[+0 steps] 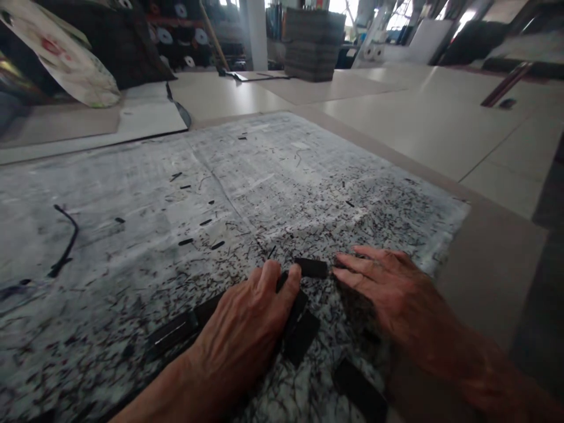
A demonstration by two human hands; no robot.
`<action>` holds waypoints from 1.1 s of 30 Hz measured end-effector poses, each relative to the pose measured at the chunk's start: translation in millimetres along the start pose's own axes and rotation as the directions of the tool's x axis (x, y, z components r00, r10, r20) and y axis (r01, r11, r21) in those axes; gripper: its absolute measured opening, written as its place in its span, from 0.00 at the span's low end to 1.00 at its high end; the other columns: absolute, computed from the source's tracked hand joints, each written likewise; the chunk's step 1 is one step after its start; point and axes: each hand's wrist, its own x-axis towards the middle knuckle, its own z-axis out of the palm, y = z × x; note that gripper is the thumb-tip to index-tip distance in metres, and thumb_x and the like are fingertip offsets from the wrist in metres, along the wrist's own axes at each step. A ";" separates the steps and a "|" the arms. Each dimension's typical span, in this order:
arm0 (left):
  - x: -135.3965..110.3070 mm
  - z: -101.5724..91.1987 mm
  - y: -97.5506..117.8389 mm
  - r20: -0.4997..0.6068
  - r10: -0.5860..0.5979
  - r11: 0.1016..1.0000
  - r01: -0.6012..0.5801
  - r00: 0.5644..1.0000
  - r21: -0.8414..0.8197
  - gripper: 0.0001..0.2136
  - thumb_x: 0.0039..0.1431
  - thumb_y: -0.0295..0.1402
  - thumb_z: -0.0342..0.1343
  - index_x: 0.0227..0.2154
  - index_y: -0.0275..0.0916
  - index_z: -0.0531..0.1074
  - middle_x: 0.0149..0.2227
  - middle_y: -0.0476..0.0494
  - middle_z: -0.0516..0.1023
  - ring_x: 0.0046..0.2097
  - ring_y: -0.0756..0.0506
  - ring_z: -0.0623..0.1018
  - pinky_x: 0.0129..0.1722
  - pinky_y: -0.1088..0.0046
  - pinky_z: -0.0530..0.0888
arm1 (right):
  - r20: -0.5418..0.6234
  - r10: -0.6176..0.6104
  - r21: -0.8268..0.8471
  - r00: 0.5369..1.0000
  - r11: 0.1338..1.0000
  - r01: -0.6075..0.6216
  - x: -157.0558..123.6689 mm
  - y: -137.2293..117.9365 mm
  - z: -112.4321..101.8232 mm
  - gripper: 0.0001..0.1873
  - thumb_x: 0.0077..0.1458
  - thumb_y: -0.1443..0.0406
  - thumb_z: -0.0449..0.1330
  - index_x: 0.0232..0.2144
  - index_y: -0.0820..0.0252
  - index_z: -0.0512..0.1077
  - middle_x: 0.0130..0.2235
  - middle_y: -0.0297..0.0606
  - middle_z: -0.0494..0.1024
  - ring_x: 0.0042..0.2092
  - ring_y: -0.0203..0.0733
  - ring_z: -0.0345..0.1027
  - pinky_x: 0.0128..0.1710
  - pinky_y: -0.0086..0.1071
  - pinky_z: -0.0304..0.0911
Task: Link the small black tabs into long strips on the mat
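My left hand (251,317) is bent over several short black strips on a worn white sheet (264,170). Its thumb and fingers close on a dark strip, most of which is hidden beneath the hand. A flat black piece (311,268) lies between my two hands, just off the left fingertips. My right hand (388,285) has its fingers stretched out low over the sheet, close to that piece's right end. Below the left thumb rests another black piece (302,337). A long dark bar with a thin white line (174,333) extends left of the left wrist.
Dark thread-like scraps and small black offcuts (185,241) litter the sheet. A curved black cord (73,235) lies at left. Another black piece (359,388) sits near the front. Beyond are a pale tabletop (374,117), a dark stack (314,44) and a whitish bag (66,53).
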 end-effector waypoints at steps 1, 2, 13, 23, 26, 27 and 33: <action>0.2 -0.6 0.6 0.000 -0.001 1.000 0.001 1.000 0.009 0.26 0.54 0.18 0.39 0.57 0.36 0.52 0.37 0.41 0.64 0.31 0.47 0.70 0.28 0.72 0.71 | -0.025 0.007 0.026 1.000 1.000 -0.007 1.9 0.0 0.7 0.20 0.54 0.76 0.49 0.46 0.58 0.72 0.51 0.34 0.72 0.53 0.48 0.59 0.50 0.43 0.55; 0.4 -1.1 1.3 -0.001 -0.002 1.000 0.002 1.000 0.016 0.26 0.54 0.18 0.39 0.57 0.36 0.52 0.37 0.41 0.64 0.31 0.47 0.70 0.28 0.72 0.71 | -0.053 0.010 0.043 0.999 0.999 -0.007 4.3 -0.8 1.6 0.20 0.55 0.76 0.49 0.45 0.60 0.72 0.51 0.35 0.73 0.52 0.48 0.59 0.50 0.43 0.55; 2.0 -8.0 9.0 0.024 -0.011 0.995 0.009 1.000 0.096 0.23 0.55 0.19 0.40 0.55 0.33 0.54 0.39 0.39 0.65 0.35 0.44 0.71 0.29 0.69 0.74 | -0.071 -0.069 0.025 0.995 0.997 0.071 6.8 -1.3 10.1 0.18 0.57 0.74 0.49 0.46 0.60 0.71 0.51 0.36 0.72 0.53 0.51 0.57 0.50 0.45 0.53; 2.5 -7.7 5.1 0.014 -0.040 0.999 0.039 0.999 0.016 0.23 0.55 0.20 0.41 0.55 0.38 0.55 0.39 0.41 0.65 0.32 0.46 0.70 0.26 0.72 0.72 | 0.028 0.077 0.171 0.997 0.982 -0.081 35.4 -3.9 8.3 0.07 0.55 0.64 0.57 0.37 0.58 0.71 0.36 0.38 0.73 0.40 0.43 0.66 0.42 0.37 0.61; 1.8 -7.9 4.0 0.013 -0.044 0.998 0.044 0.999 -0.034 0.23 0.56 0.21 0.42 0.55 0.40 0.55 0.39 0.42 0.64 0.31 0.47 0.70 0.26 0.72 0.70 | 0.108 0.111 0.207 0.988 0.969 -0.131 46.5 -2.9 2.6 0.04 0.50 0.67 0.61 0.31 0.59 0.70 0.34 0.36 0.72 0.37 0.41 0.65 0.37 0.33 0.60; 1.4 -8.0 4.0 0.012 -0.050 0.998 0.050 0.999 -0.041 0.23 0.56 0.22 0.42 0.55 0.41 0.55 0.39 0.42 0.64 0.31 0.47 0.71 0.26 0.72 0.70 | 0.140 0.134 0.232 0.981 0.959 -0.164 49.4 -2.4 0.3 0.04 0.48 0.68 0.61 0.30 0.59 0.69 0.33 0.36 0.72 0.36 0.40 0.65 0.35 0.32 0.59; -2.4 -6.6 1.3 -0.054 -0.083 0.978 0.070 0.995 -0.198 0.21 0.57 0.22 0.41 0.53 0.44 0.57 0.43 0.43 0.64 0.31 0.48 0.71 0.26 0.73 0.69 | 0.330 0.198 0.454 0.923 0.824 -0.339 54.0 0.7 -6.4 0.02 0.47 0.67 0.57 0.26 0.59 0.66 0.26 0.32 0.72 0.29 0.36 0.64 0.27 0.28 0.54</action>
